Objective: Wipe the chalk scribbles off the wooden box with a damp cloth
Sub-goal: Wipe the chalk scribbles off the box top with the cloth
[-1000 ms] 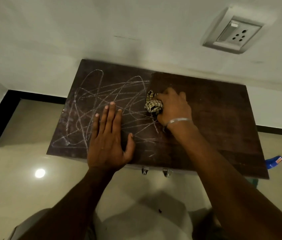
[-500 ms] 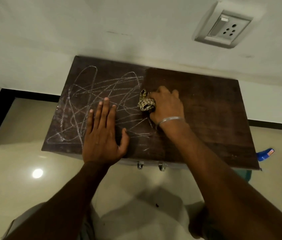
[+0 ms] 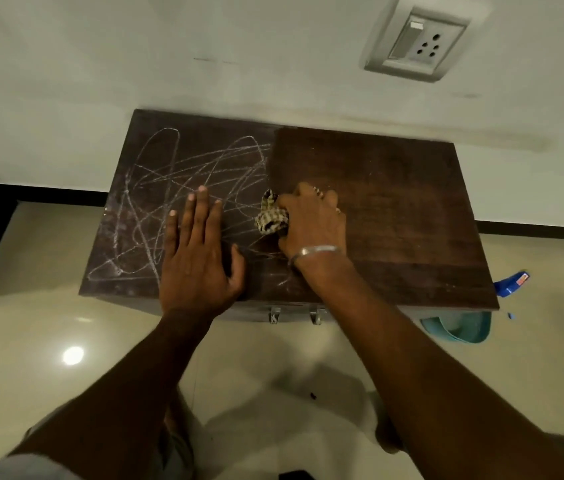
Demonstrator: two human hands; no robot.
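With our left hand (image 3: pixel 200 258) lying flat and open on the wooden box (image 3: pixel 394 209) to hold it steady, our right hand (image 3: pixel 311 220) squeezes the damp cloth (image 3: pixel 270 218) mid-top, and we should press firmly and rub leftward over the chalk scribbles (image 3: pixel 169 181).

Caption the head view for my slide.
Right hand grips checked cloth on wooden box; left hand flat on chalk scribbles.
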